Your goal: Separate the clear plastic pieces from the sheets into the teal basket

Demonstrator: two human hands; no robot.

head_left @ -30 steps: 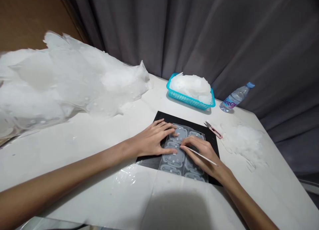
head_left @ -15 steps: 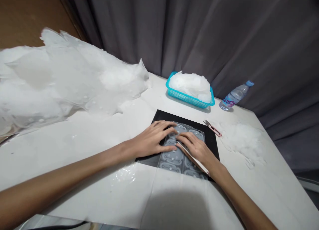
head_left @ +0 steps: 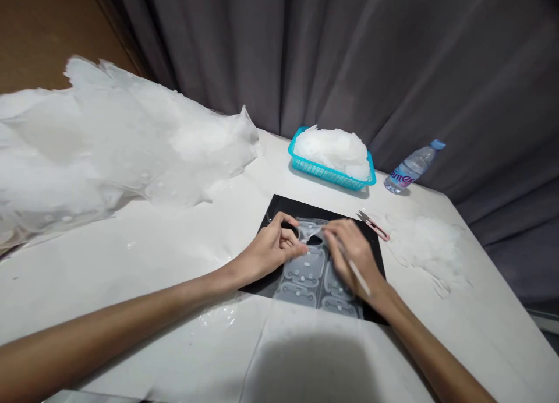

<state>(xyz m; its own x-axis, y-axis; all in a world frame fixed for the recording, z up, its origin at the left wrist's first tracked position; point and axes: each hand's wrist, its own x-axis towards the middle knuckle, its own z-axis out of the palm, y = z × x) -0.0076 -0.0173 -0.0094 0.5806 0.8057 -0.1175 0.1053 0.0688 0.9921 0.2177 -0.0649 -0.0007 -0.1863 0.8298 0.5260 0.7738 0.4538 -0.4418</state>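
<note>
A clear soft plastic sheet (head_left: pixel 301 269) with rows of moulded rounded-rectangle shapes lies on a black mat (head_left: pixel 286 205). My left hand (head_left: pixel 277 243) is closed at the sheet's upper left, pinching its film between thumb and fingers. Between my hands the film is lifted, and a dark gap (head_left: pixel 315 240) shows in it. My right hand (head_left: pixel 351 254), slightly blurred, is closed over the upper right of the sheet. A slim white tool (head_left: pixel 360 278) runs back under that palm towards the wrist; its working end is hidden.
Pink-handled thread snips (head_left: pixel 374 225) lie at the mat's right edge. Beyond are a turquoise basket (head_left: pixel 323 173) of white plastic pieces and a water bottle (head_left: pixel 408 170). A large pile of translucent sheets (head_left: pixel 131 135) covers the left. Clear scraps (head_left: pixel 437 246) lie right on the white table (head_left: pixel 196 345).
My left hand has gone from lying spread on the sheet to pinching it. My right hand has shifted slightly right and turned, the white tool turning with it. Film between them is now raised.
</note>
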